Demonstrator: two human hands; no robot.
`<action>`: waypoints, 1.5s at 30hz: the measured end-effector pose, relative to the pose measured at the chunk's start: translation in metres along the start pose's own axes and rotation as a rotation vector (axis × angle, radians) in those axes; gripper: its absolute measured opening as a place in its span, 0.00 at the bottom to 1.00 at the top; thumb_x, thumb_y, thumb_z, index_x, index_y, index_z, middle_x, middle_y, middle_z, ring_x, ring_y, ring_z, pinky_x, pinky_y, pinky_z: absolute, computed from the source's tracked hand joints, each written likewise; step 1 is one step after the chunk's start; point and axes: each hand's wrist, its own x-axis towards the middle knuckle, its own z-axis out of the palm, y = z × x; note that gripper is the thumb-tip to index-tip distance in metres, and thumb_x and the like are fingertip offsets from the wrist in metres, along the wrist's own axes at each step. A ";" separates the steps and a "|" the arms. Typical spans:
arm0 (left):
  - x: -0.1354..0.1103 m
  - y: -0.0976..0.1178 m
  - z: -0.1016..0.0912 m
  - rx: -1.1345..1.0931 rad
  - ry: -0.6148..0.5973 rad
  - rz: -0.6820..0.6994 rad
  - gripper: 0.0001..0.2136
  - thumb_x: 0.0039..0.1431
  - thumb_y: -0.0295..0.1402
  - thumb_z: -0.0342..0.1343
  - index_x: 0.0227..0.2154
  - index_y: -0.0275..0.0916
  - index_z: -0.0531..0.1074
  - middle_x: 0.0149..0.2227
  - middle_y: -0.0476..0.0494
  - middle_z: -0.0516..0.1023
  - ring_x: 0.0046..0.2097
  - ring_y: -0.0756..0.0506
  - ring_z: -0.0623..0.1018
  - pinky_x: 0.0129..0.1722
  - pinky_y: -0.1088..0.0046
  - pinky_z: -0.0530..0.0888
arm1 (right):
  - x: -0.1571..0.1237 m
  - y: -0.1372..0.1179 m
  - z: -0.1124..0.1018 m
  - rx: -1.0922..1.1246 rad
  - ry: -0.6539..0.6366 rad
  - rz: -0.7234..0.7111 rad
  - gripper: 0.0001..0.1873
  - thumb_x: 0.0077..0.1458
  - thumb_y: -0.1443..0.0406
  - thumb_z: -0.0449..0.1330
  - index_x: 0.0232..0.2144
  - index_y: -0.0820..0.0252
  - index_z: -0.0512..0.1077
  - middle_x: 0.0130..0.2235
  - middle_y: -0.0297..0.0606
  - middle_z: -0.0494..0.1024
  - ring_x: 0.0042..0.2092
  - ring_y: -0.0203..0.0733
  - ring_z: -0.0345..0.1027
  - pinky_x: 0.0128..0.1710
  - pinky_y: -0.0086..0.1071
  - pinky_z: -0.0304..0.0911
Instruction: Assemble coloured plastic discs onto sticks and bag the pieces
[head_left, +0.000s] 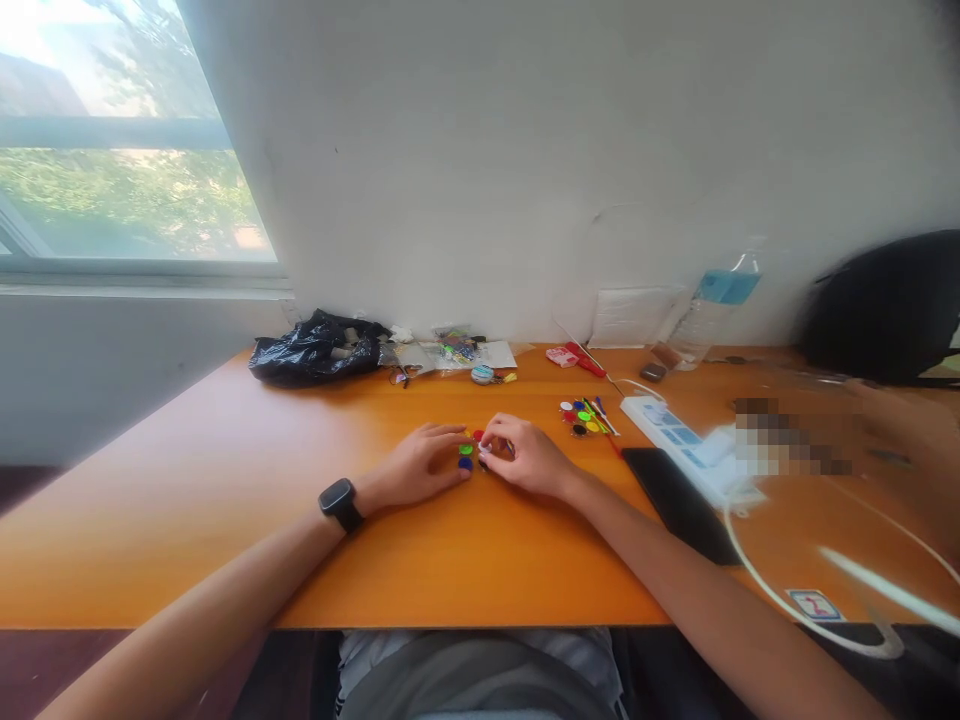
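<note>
Small coloured round discs lie on the table in front of me, between my two hands. A green disc point(466, 449) and a blue disc point(466, 464) sit by the fingers of my left hand point(412, 465), whose thumb and fingers are apart around them. The thumb tip is close to the blue disc; whether it touches I cannot tell. My right hand point(529, 458) pinches a small white disc point(484, 447) between thumb and forefinger. A red disc point(478, 436) shows just behind its fingertips. A dark disc under that hand is mostly hidden.
Right of my hands lies a second group of coloured discs point(577, 416) with thin sticks point(600, 412). Farther right are a black phone point(679, 505), a white power strip point(675, 440) and a cable. A black plastic bag point(319, 350) and a bottle point(709, 310) stand at the wall.
</note>
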 end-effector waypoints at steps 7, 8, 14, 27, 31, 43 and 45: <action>0.002 0.001 0.000 0.010 -0.020 0.004 0.19 0.70 0.44 0.56 0.60 0.47 0.74 0.62 0.39 0.75 0.62 0.37 0.76 0.64 0.56 0.70 | 0.012 0.030 -0.019 -0.084 0.192 0.133 0.05 0.59 0.70 0.60 0.33 0.60 0.77 0.36 0.37 0.80 0.35 0.39 0.71 0.34 0.30 0.62; 0.003 0.002 0.000 0.010 -0.020 0.009 0.18 0.71 0.44 0.55 0.59 0.47 0.75 0.62 0.39 0.75 0.61 0.37 0.76 0.64 0.56 0.71 | 0.013 0.033 -0.021 -0.107 0.181 0.168 0.04 0.58 0.70 0.61 0.33 0.60 0.77 0.36 0.37 0.80 0.34 0.39 0.71 0.34 0.30 0.61; 0.004 0.003 -0.002 0.011 -0.026 -0.013 0.16 0.73 0.43 0.51 0.57 0.48 0.76 0.62 0.39 0.76 0.60 0.38 0.77 0.63 0.56 0.71 | 0.009 0.038 -0.018 -0.198 0.067 0.194 0.03 0.57 0.67 0.64 0.31 0.59 0.78 0.34 0.37 0.81 0.34 0.39 0.71 0.33 0.30 0.59; 0.003 -0.001 -0.001 0.048 0.064 -0.097 0.19 0.72 0.46 0.52 0.57 0.43 0.76 0.60 0.37 0.77 0.60 0.37 0.76 0.62 0.54 0.73 | 0.006 0.033 -0.014 -0.261 0.028 0.166 0.05 0.59 0.68 0.63 0.31 0.57 0.78 0.35 0.36 0.78 0.34 0.38 0.70 0.32 0.30 0.54; 0.002 -0.008 0.001 0.014 0.134 -0.153 0.18 0.71 0.45 0.54 0.54 0.41 0.78 0.58 0.36 0.78 0.58 0.37 0.78 0.61 0.54 0.75 | 0.004 0.033 -0.012 -0.256 0.017 0.144 0.05 0.60 0.68 0.62 0.31 0.58 0.77 0.35 0.36 0.76 0.33 0.38 0.69 0.32 0.30 0.54; 0.001 -0.018 0.004 -0.077 0.231 -0.241 0.14 0.67 0.38 0.56 0.48 0.39 0.81 0.52 0.36 0.82 0.45 0.41 0.84 0.42 0.66 0.83 | 0.005 0.028 -0.012 -0.247 -0.001 0.173 0.06 0.60 0.70 0.61 0.32 0.58 0.77 0.35 0.36 0.76 0.34 0.38 0.69 0.32 0.30 0.54; 0.001 -0.016 0.004 -0.086 0.240 -0.244 0.14 0.67 0.38 0.55 0.47 0.38 0.81 0.50 0.37 0.83 0.42 0.43 0.83 0.40 0.67 0.82 | 0.005 0.026 -0.012 -0.252 -0.008 0.177 0.06 0.61 0.70 0.61 0.32 0.58 0.77 0.35 0.37 0.77 0.34 0.38 0.70 0.33 0.30 0.55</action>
